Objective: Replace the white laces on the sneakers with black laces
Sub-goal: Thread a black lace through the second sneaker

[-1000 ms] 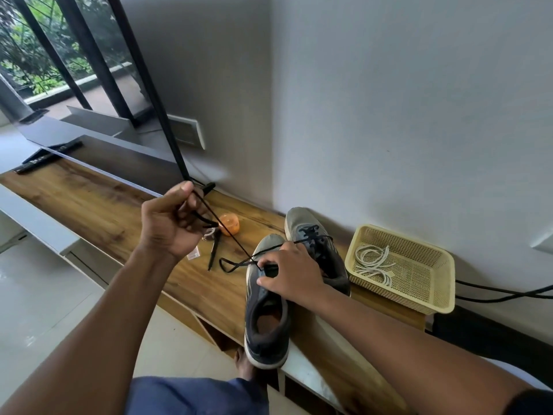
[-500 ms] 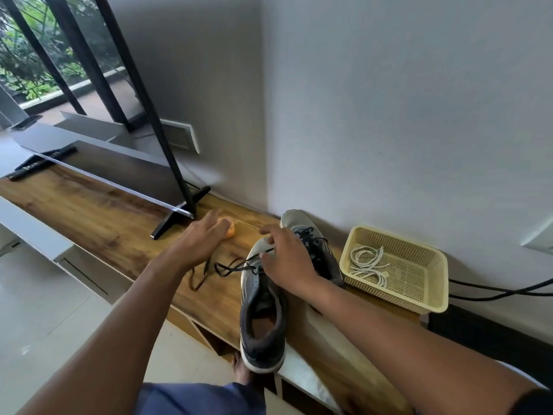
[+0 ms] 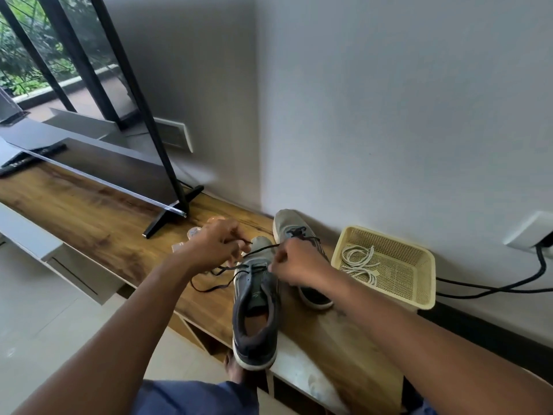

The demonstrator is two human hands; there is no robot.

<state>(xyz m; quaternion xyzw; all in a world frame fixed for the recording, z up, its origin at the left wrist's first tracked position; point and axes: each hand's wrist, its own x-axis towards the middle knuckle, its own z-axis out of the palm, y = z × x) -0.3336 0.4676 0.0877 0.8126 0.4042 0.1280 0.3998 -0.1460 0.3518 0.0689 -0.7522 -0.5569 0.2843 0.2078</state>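
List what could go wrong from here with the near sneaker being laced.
1. The near sneaker overhangs the shelf edge at its heel; a hard tug on the black lace by the left hand or right hand might tip it off.
2. The lace's slack loop trails near that edge and could snag or knot.
3. The small orange item behind the left hand could get knocked.

Soft, even daylight enters from the window with dark bars (image 3: 45, 55) at upper left. The pale grey wall (image 3: 389, 100) is evenly lit, dimmer toward the corner. The glossy black television screen (image 3: 113, 166) reflects the bars. The brown wooden tabletop (image 3: 89, 217) shows mild sheen. Wide-angle distortion bends straight lines near the edges. Both hands look slightly motion-blurred.
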